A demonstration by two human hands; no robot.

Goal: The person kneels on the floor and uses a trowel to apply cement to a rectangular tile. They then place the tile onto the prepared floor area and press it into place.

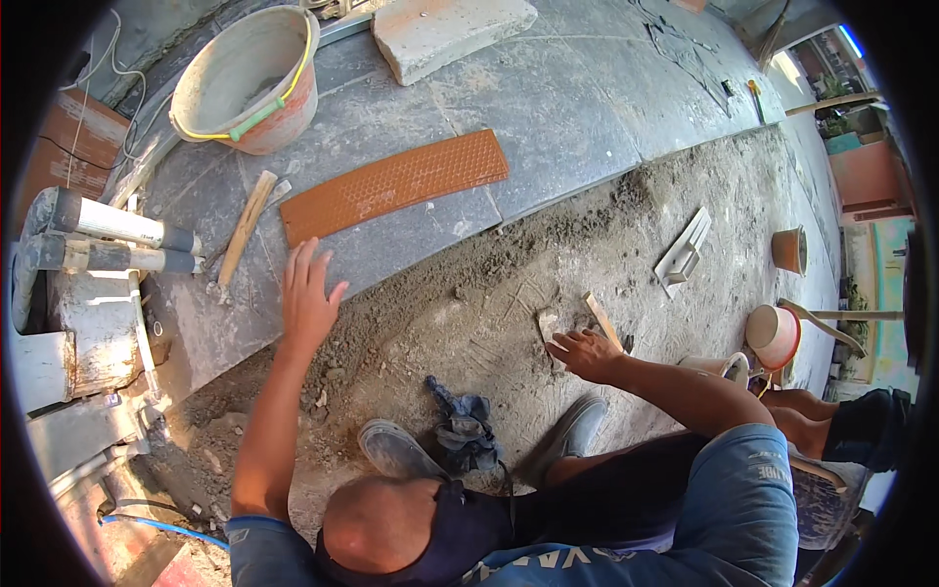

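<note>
Screeding the sand-mortar bed (548, 284) beside laid grey paving slabs (411, 176). Judging by the trowel marks already in the bed, the step in hand looks like levelling the bedding up to the slab edge; doing it well likely means short, flat strokes, blade kept low, working from the slab edge outward so the surface meets the stone height without ridges. Right hand (587, 354) reaches forward from the right, forearm extended low over the bed, fingers clenched round the handle of a small trowel (548, 325) whose blade rests on the sand at mid-scene. Left hand (308, 293) is stretched far out to the left, arm nearly straight, fingers spread and released, holding nothing; palm down at the near edge of a slab, whether pressing or hovering I cannot tell. Just beyond it lies an orange textured tile (396, 184); a wooden-handled tool (245, 230) lies to its left, and a mortar-stained bucket (249, 78) stands far left. A crumpled dark rag (462, 430) lies near, between two grey shoes (396, 450).
</note>
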